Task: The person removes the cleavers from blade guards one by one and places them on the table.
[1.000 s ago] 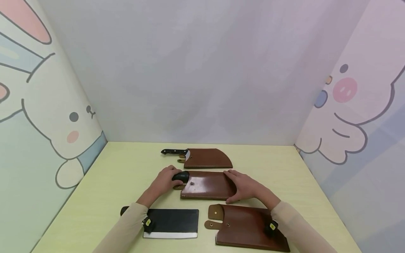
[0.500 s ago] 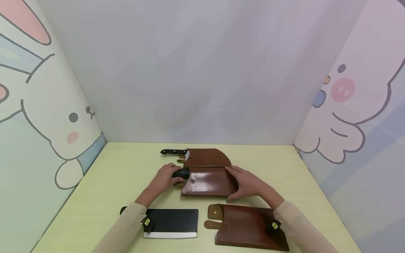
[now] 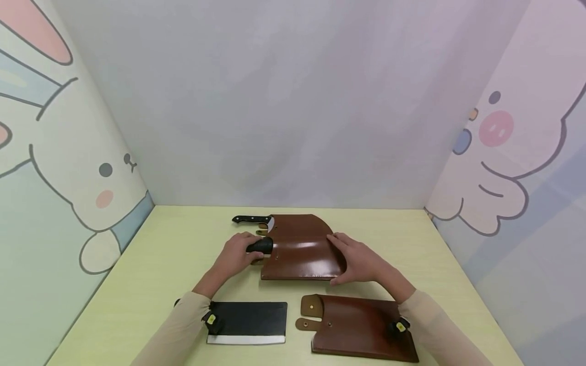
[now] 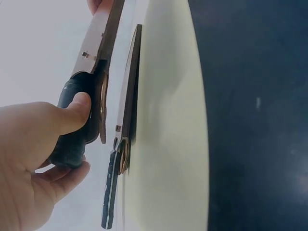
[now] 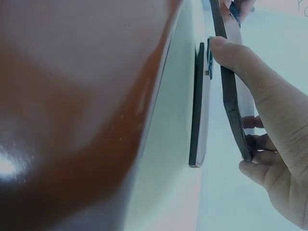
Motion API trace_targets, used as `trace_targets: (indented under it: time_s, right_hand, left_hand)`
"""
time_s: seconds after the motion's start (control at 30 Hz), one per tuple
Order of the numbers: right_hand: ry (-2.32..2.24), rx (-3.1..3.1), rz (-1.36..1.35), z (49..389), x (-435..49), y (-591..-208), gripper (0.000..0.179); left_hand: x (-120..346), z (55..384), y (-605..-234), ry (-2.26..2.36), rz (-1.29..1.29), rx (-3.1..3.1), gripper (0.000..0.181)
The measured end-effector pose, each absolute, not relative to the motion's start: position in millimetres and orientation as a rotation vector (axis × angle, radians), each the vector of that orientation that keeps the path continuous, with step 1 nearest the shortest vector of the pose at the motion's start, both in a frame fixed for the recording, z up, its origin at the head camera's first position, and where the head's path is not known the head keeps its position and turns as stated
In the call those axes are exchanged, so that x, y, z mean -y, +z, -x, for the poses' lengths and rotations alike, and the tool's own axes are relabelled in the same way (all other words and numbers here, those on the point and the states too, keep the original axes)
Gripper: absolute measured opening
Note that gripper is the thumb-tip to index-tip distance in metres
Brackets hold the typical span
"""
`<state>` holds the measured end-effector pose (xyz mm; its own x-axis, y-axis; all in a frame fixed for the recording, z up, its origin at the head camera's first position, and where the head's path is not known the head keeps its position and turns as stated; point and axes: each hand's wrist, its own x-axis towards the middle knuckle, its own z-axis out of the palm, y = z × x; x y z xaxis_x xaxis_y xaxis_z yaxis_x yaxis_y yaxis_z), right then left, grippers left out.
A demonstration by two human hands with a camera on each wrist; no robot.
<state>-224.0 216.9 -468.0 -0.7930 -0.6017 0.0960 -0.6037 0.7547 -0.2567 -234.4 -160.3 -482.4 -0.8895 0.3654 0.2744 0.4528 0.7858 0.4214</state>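
Note:
My left hand [image 3: 233,254] holds the black handle [image 3: 261,246] of a cleaver whose blade is hidden inside a glossy brown leather sheath [image 3: 297,259]. At the sheath's far end, my right hand [image 3: 362,260] grips its edge, thumb on the near side and fingers on the other. Both wrist views show this sheathed cleaver [image 4: 91,45] raised above the table, with a gap under it. Behind it lies a second sheathed knife [image 3: 251,219], its slim black riveted handle pointing left; the held sheath covers part of that knife's sheath in the head view.
A bare cleaver [image 3: 249,317] with a black blade and bright edge lies front left, partly under my left forearm. Front right is an unfilled brown sheath [image 3: 357,325] with its strap [image 3: 308,324] unfastened. The pale yellow table [image 3: 183,244] meets walls on three sides.
Both hands have lifted the sheathed cleaver and carried it a little away from me, so it now overlaps the rear sheath in the head view. The front items stay put.

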Motion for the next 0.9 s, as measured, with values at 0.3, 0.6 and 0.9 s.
trace_targets:
  time_s: [0.3, 0.6, 0.9]
  right_hand:
    - [0.378, 2.859, -1.023, 224.1, -215.8, -468.6, 0.124]
    - [0.376, 2.793, -1.025, 222.8, -222.4, -469.9, 0.124]
    - [0.439, 2.823, -1.012, 218.7, -226.2, -468.2, 0.122]
  left_hand:
    - [163.4, 233.7, -478.5, -0.748, 0.619, 2.790, 0.043]
    - [172.8, 231.6, -476.3, -0.684, 0.636, 2.755, 0.042]
    - [175.9, 226.8, -473.2, -0.647, 0.689, 2.740, 0.045]
